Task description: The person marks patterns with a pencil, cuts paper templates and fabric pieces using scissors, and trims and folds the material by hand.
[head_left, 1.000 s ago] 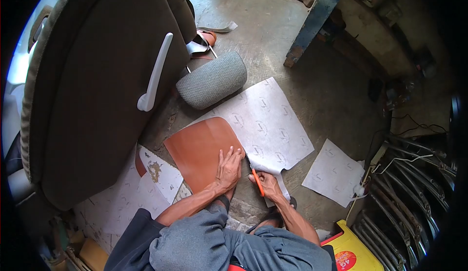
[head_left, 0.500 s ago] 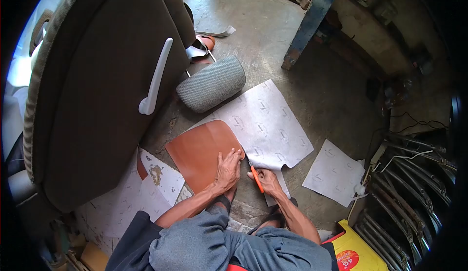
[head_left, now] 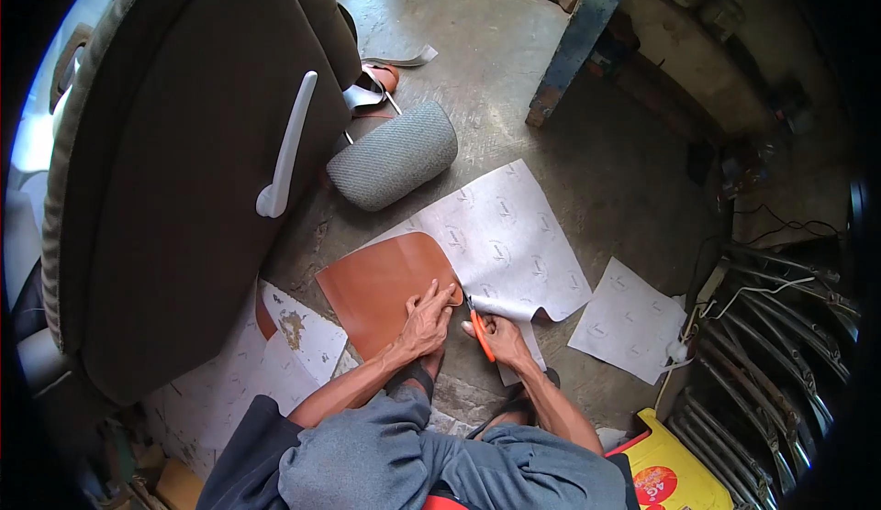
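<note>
A piece of brown leatherette (head_left: 376,281) lies on the floor in front of me. My left hand (head_left: 429,319) rests on its right part, fingers stretched toward the edge, pressing it down. In my right hand (head_left: 500,338) is a pair of orange-handled scissors (head_left: 482,336), gripped by the handles. Their blades point away from me, at the leatherette's right edge beside my left fingertips. A white printed backing sheet (head_left: 514,235) spreads out beyond the blades, its near edge curling up. How far the blades are apart is too small to tell.
A dark seat back (head_left: 193,171) with a white lever (head_left: 292,143) stands at left. A grey headrest (head_left: 395,157) lies ahead. Right are a loose white printed piece (head_left: 624,317), stacked metal frames (head_left: 762,372) and a yellow plastic item (head_left: 679,464). A blue post (head_left: 583,42) stands behind.
The backing sheet has shifted and swung slightly beside the scissors, and its near edge curls more. My left hand has moved slightly on the leatherette; the scissors stay in my right hand.
</note>
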`<move>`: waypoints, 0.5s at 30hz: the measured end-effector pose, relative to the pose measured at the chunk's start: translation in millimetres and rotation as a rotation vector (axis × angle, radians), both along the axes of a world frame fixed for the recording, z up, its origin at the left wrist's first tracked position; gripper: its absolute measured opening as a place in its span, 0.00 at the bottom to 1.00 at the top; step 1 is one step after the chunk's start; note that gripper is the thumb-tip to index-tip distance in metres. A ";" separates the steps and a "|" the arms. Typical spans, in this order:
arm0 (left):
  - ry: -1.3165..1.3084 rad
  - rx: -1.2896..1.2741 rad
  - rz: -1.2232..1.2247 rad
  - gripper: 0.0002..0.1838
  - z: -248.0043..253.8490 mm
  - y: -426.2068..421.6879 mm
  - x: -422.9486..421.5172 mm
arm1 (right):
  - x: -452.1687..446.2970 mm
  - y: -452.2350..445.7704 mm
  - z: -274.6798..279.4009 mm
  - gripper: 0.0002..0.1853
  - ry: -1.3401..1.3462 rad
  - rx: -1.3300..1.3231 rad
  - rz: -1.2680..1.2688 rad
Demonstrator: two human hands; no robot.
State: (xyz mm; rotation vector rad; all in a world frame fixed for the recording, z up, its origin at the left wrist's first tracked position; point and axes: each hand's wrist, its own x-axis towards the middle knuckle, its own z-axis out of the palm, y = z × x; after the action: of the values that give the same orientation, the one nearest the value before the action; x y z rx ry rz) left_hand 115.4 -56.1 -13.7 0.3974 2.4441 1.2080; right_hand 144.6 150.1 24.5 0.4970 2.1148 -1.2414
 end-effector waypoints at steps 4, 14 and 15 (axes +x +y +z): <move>-0.077 0.016 0.017 0.26 6.6 -2.9 -5.5 | -0.9 6.5 -2.8 0.32 -0.063 -0.031 0.002; -0.337 0.285 0.122 0.12 21.6 -11.9 -17.4 | -16.8 3.0 -6.1 0.36 0.017 0.004 0.036; -0.420 0.396 0.169 0.09 23.4 -13.1 -18.1 | -16.9 3.2 -7.5 0.36 0.004 0.000 0.049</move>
State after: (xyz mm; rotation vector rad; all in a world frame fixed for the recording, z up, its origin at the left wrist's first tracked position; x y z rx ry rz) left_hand 97.2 -69.3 9.7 0.0302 1.9098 1.6619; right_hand 127.7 153.4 17.0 0.4405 2.1176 -1.2152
